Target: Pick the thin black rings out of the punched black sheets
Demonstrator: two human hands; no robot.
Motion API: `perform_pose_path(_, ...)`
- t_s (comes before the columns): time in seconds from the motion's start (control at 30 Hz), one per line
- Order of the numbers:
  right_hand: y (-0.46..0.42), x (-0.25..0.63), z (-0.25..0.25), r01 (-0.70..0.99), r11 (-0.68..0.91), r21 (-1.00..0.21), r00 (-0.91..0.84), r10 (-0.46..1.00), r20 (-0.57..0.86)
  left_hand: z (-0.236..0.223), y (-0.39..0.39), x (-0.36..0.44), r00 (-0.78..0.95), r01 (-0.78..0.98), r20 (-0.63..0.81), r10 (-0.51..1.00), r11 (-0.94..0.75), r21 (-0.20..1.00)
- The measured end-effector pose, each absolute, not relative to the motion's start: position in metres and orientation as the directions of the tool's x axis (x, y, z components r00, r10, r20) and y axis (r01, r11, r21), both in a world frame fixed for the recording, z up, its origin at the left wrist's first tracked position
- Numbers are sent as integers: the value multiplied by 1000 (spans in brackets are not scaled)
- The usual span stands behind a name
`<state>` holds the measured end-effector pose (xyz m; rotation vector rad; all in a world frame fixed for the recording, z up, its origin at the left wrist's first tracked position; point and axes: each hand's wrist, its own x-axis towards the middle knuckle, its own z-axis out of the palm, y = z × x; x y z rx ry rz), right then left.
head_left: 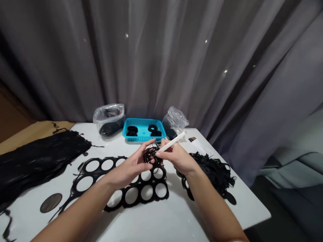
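My left hand (132,168) is closed around a loose bundle of thin black rings (149,156), held above the table in front of the basket. The fingers of my right hand (178,158) pinch a slim white pen-like tool (174,142), which slants up to the right. Its lower end meets the bundle, and the tip is hidden by the fingers. Below my hands lies a black sheet with rows of round holes (123,201), partly covered by my left forearm.
A blue basket (143,138) with several coils of black rings (152,128) stands between two clear plastic bags (109,117). Black sheets (42,156) are heaped left, near a black disc (51,203). Black strips (214,171) pile up right. A grey curtain (156,67) hangs behind the white table (141,223).
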<state>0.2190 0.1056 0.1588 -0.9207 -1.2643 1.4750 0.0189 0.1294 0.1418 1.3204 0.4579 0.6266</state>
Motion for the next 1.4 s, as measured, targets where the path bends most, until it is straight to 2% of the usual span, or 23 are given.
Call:
perform_pose_path(0.1, 116, 216, 161, -264, 44, -963, -209, 973, 101, 155, 138, 19, 686, -164, -9, 728, 166, 972)
perform_pose_path(0.2, 123, 213, 160, -306, 25, -952, -199, 976, 90, 159, 143, 19, 617, -216, 14, 787, 152, 964)
perform_pose_path(0.33, 128, 210, 154, -288, 14, -957, -182, 981, 69, 155, 146, 20, 565, -316, 17, 825, 198, 928)
perform_pose_path(0.47, 129, 208, 150, -238, 65, -969, -145, 984, 101, 148, 149, 19, 566, -266, -7, 824, 191, 945)
perform_pose_path(0.57, 128, 208, 149, -320, -30, -947, -201, 979, 37, 147, 154, 16, 597, -293, -30, 802, 253, 922)
perform_pose_path(0.67, 129, 211, 148, -456, -190, -869, -303, 952, -48, 151, 158, 10, 602, -382, -49, 797, 341, 859)
perform_pose_path(0.77, 130, 213, 144, -546, -261, -796, -330, 940, -82, 156, 159, 6, 571, -433, -87, 816, 389, 813)
perform_pose_path(1.13, 134, 212, 138, -632, -330, -701, -378, 921, -92, 165, 161, 5, 482, -437, -172, 859, 406, 803)
perform_pose_path(1.4, 132, 211, 140, -579, -272, -768, -328, 941, -85, 165, 161, 0, 494, -389, -130, 860, 352, 851)
